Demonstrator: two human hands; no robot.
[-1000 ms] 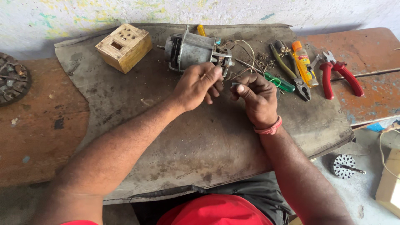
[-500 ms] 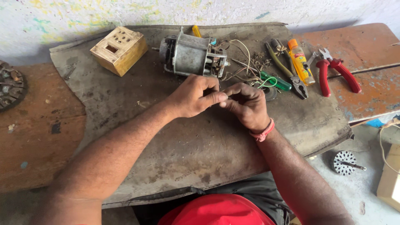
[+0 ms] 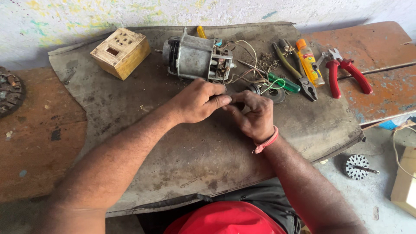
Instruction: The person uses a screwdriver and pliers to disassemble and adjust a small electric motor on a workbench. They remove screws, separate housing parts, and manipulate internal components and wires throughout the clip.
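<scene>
Two hands meet at mid-table, fingertips pinched together on a small dark part, prob. a wire end or bit of tape; too hidden to tell which. Left hand [image 3: 197, 103] curls over from the left, thumb and forefinger closed on it; right hand [image 3: 253, 116] closes on it from the other side, a red band at the wrist. The small dark part [image 3: 237, 105] sits between the fingertips, just in front of the grey motor [image 3: 197, 57], whose loose wires [image 3: 247, 56] trail toward the hands.

To do this well, I'd say: keep both wrists resting on the grey mat [image 3: 182, 147] for steadiness, hold the part low and close to the motor so the wires aren't tugged, and turn w/ fingertips only.

Packages etc.: yellow box w/ socket holes [image 3: 121, 53] at the mat's far left corner, tilted. Small orange-and-yellow tube [image 3: 310, 63] w/ a printed label lies among the pliers at far right. Pale carton [image 3: 405, 182] on the floor, lower right, partly cut off. No signs on the wall.
</scene>
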